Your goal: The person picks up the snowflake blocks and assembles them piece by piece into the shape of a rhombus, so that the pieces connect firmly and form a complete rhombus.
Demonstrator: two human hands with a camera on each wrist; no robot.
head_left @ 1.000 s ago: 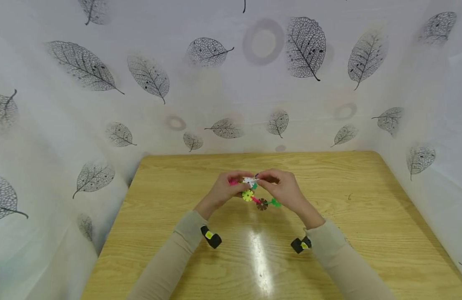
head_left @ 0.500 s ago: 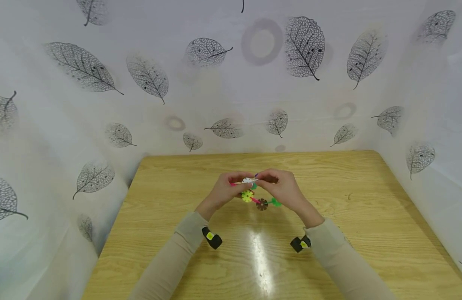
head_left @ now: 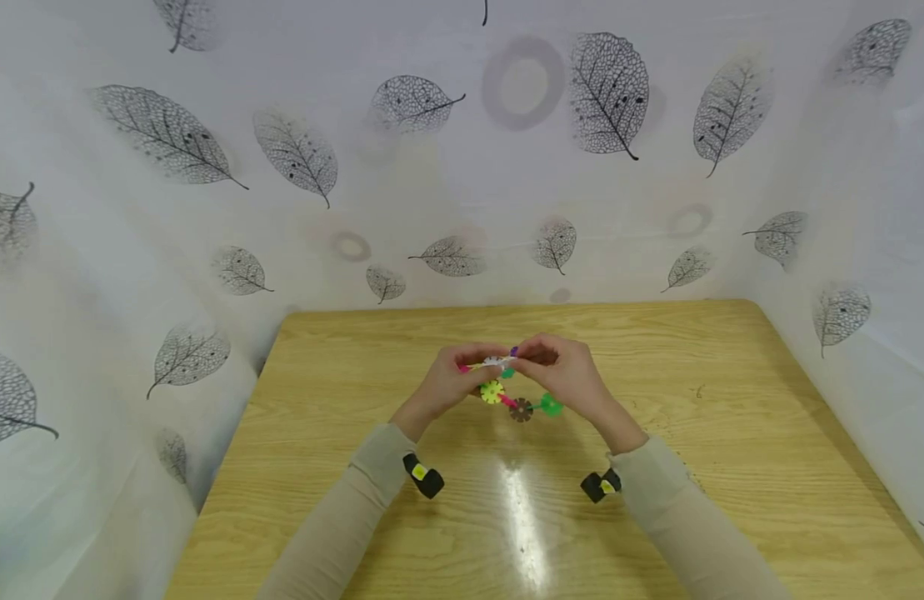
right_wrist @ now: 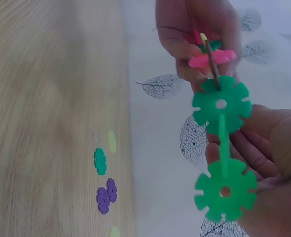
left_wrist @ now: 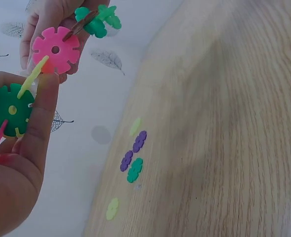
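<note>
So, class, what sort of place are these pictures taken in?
Probably a small enclosed tabletop booth: a wooden table hemmed in by white leaf-printed sheeting, where both hands hold a chain of snowflake discs.

Head view down over table [head_left: 731, 392]; wrist views close (shared discs [left_wrist: 55, 49]).

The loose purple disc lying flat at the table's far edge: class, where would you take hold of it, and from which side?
The purple disc lies flat on the table, so its faces offer no grip. Probably best to come from above and pinch opposite notched rim edges with thumb and fingertip, keeping clear of the green disc close beside it.
</note>
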